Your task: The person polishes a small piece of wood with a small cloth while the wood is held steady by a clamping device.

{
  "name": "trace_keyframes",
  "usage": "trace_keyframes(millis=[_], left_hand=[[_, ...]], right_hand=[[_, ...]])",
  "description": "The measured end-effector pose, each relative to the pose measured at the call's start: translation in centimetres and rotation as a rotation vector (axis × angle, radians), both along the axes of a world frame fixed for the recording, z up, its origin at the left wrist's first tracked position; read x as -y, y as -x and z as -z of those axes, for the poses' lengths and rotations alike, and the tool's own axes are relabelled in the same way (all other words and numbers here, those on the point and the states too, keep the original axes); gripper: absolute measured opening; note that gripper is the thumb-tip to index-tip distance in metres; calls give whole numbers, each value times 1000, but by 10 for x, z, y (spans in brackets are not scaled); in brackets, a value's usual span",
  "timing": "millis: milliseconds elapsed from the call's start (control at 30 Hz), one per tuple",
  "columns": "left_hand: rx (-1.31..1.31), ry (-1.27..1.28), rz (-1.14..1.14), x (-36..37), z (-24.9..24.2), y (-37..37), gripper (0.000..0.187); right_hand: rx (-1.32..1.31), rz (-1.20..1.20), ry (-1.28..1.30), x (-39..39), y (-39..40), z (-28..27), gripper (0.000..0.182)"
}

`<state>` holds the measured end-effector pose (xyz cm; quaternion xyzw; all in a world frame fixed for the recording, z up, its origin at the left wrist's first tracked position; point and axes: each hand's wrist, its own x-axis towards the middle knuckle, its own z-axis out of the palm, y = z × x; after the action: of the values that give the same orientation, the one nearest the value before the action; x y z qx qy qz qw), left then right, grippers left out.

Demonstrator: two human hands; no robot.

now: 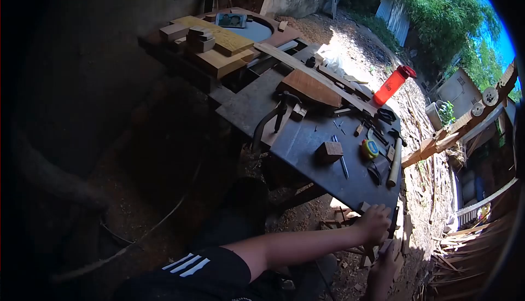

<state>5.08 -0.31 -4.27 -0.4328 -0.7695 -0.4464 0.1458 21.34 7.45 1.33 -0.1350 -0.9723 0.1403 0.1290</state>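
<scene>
My left hand [374, 224] is closed at the near corner of the dark tabletop [306, 148], its fingers curled beside a thin dark piece [394, 221]; what it grips is too small to make out. Just below it, my right hand [384, 265] is dim and blurred, so its fingers and anything in them cannot be made out. A small pale wood piece [365, 206] shows beside my left hand. Nearest on the tabletop are a wooden block [329, 152], a pen [341, 160], a yellow tape measure [370, 148] and a wood-handled hammer [394, 164].
A red bottle [389, 86] stands at the table's far edge. Further back lie a long board [317, 77], a reddish wood block [311, 88], stacked planks [224, 60] and a phone [230, 20]. A black clamp-like tool [280, 112] sits at the left edge. Wood scraps cover the ground.
</scene>
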Motion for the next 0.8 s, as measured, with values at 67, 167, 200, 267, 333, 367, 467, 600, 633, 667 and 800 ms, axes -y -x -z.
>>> trace_keyframes(millis=[67, 167, 200, 267, 333, 367, 467, 600, 633, 667, 800], left_hand=[[-4, 21, 21, 4, -3, 2, 25], [-24, 2, 22, 4, -2, 1, 23], [-43, 6, 8, 2, 0, 0, 23], [-52, -1, -4, 2, 0, 0, 23], [-47, -4, -25, 6, -4, 3, 24], [-35, 1, -21, 5, -4, 0, 24], [-21, -24, -12, 1, 0, 0, 24], [-85, -12, -13, 4, 1, 3, 24], [-100, 8, -14, 4, -1, 3, 24], [-118, -17, -25, 5, -1, 2, 24], [-82, -77, -46, 5, -1, 3, 22]], right_hand=[[99, 58, -37, -22, 33, -1, 62], [178, 90, -99, -15, 39, -9, 63], [125, 68, -90, -3, 33, -11, 64], [-63, -69, -114, 12, 11, -2, 61], [-141, -145, -154, 20, 14, -7, 61], [-78, -96, -158, 19, 17, -10, 63], [130, 118, -59, 10, 48, -19, 64], [195, 255, -153, 25, 67, -28, 52], [141, 218, -126, 27, 57, -25, 52], [83, 177, -107, 25, 37, -17, 51], [105, 116, -163, 24, 2, -14, 67]])
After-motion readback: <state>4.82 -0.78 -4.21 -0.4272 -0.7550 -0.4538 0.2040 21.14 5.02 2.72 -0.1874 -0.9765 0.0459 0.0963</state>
